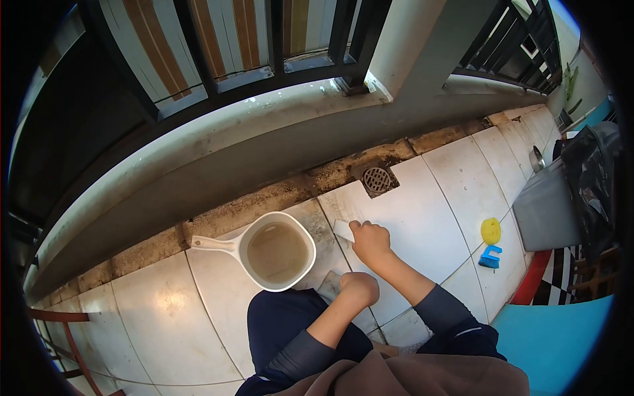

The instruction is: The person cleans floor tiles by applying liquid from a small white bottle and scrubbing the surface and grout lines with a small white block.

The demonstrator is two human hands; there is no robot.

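On the tiled floor (449,198), we keep the dipper (274,286) of cloudy water (277,256) beside our left knee (284,323), probably for easy reach. Our left hand (360,289) curls low nearby, its hold too hidden to tell; our right hand (371,241) closes around the white block (343,230), leaving one end free, seemingly to meet the tile.

Floor tiles (422,198) around the right hand (371,241) look smooth and glossy, pretty ceramic-ish. White block (343,230) in that hand looks matt, can't tell what it's made of. Dipper (277,288) left of the left hand (361,289) is smooth plastic. Drain (377,179) ahead of the right hand looks like dull metal. Further right: matt sponge (491,231), plastic brush (491,257), matt plastic bin (547,208), shiny crinkly plastic bag (591,188).
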